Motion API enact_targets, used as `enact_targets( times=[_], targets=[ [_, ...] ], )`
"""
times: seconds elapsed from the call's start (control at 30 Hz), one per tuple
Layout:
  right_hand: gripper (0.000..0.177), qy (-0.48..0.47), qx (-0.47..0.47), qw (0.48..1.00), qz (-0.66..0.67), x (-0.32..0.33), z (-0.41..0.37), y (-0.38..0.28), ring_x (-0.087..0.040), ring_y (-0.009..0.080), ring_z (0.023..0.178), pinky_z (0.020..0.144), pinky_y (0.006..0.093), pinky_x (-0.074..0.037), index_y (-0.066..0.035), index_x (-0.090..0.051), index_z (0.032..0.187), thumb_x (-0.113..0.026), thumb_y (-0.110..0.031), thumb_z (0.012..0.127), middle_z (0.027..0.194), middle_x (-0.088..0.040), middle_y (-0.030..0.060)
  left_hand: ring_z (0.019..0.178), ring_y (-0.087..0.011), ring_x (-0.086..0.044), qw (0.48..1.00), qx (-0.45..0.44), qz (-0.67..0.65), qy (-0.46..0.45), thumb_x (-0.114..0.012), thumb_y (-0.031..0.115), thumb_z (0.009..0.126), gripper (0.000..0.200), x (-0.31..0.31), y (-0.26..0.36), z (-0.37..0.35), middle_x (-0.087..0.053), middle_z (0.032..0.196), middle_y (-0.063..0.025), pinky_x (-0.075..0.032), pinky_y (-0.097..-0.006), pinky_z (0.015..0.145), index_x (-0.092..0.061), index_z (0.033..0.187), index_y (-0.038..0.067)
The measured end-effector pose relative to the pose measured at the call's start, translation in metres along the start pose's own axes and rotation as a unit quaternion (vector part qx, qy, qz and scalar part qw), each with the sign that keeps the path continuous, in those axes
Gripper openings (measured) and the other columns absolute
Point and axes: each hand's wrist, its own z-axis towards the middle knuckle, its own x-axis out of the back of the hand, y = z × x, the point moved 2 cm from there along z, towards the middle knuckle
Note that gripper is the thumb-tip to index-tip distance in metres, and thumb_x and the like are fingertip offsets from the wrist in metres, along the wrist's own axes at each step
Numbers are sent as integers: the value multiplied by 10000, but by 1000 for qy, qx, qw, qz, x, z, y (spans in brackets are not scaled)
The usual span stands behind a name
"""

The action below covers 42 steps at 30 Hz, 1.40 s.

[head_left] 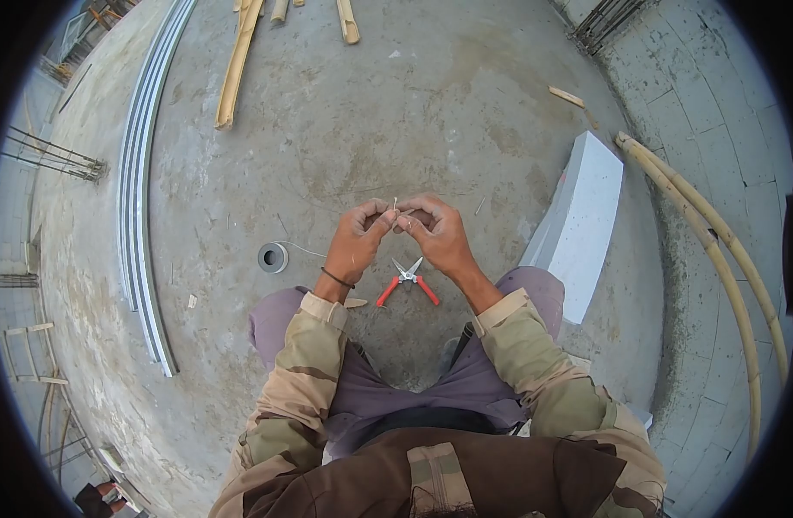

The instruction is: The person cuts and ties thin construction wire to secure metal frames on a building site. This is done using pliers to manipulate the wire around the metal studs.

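My left hand and my right hand meet in front of me, fingertips pinched close together. Between them a short end of thin pale wire sticks up. Another thin strand runs from a small grey spool on the floor toward my left wrist, which wears a dark band. Both hands appear closed on the thin wire, though the fingers hide most of it. On the floor just below the hands lie red-handled snips, blades spread apart. A small flat pale piece rests by my left wrist.
Long metal channels run along the floor at left. A white foam-like block stands by my right knee, with bamboo poles beyond. Split bamboo pieces lie ahead. Rebar protrudes at far left.
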Motion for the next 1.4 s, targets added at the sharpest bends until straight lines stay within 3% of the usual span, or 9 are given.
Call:
enact_targets(
  times=[0.23, 0.53, 0.73, 1.07, 1.13, 1.17, 1.23, 1.3, 1.4],
  targets=[
    [74, 25, -19, 999, -36, 8, 1, 12, -710, 155, 793, 706, 285, -566, 54, -691, 887, -748, 7, 883, 885, -679, 81, 764, -96, -675, 982, -112, 114, 96, -671, 133, 962, 181, -8, -13, -1, -732, 834, -66, -528, -266, 694, -717, 944, -41],
    [78, 65, 58, 978, -189, 1, -3, 2, -637, 141, 649, 577, 290, -491, 10, -655, 870, -714, -42, 870, 838, -647, 91, 684, -138, -697, 927, -182, 241, 223, -719, 124, 904, 145, -26, 1, -13, -738, 806, -120, -539, -276, 650, -736, 958, -10],
    [57, 50, 124, 962, -240, -2, -5, -2, -565, 117, 653, 576, 275, -448, -2, -635, 903, -676, -28, 873, 853, -598, 68, 684, -162, -700, 943, -173, 113, 261, -744, 131, 876, 143, -28, -3, -10, -748, 835, -115, -525, -301, 620, -745, 961, 15],
    [77, 44, 153, 948, -277, 4, -2, 0, -582, 162, 689, 615, 317, -464, 0, -624, 939, -650, -64, 906, 860, -613, 91, 717, -120, -626, 864, -287, 391, 134, -671, 143, 953, 155, -14, -8, 1, -710, 861, -43, -510, -308, 637, -693, 961, -11],
    [80, 43, 126, 958, -256, 5, -1, 0, -575, 158, 688, 612, 315, -460, 3, -621, 942, -647, -66, 911, 848, -608, 91, 680, -141, -620, 969, -150, 174, 87, -657, 146, 956, 168, -7, -24, 7, -687, 839, -76, -485, -307, 615, -691, 1021, -6],
    [86, 38, 116, 961, -249, 6, -1, 0, -566, 148, 688, 609, 313, -456, 7, -620, 943, -645, -71, 916, 836, -604, 90, 680, -141, -620, 969, -151, 174, 88, -657, 146, 956, 168, -5, -17, 4, -687, 839, -76, -485, -307, 615, -691, 1021, -6],
    [92, 34, 107, 964, -242, 6, -2, -4, -557, 138, 688, 607, 310, -452, 10, -620, 943, -644, -76, 920, 824, -600, 88, 656, -69, -520, 996, 74, -42, -25, -652, 193, 986, 205, -3, -6, -3, -644, 823, -25, -393, -231, 549, -683, 1061, 4],
    [81, 24, 80, 965, -249, 4, -3, -12, -657, 276, 792, 705, 378, -512, 12, -623, 948, -646, -32, 883, 873, -640, 150, 661, -52, -498, 991, 86, -91, -54, -654, 201, 995, 195, 0, -10, -3, -629, 827, -6, -355, -208, 542, -675, 1064, 20],
    [77, 53, 59, 987, -142, 2, -4, -4, -685, 268, 792, 705, 370, -531, 17, -631, 947, -646, -3, 873, 854, -667, 142, 667, -36, -474, 983, 97, -139, -77, -658, 217, 1006, 200, -1, -13, -4, -617, 843, 11, -324, -185, 536, -668, 1065, 26]
  ],
)
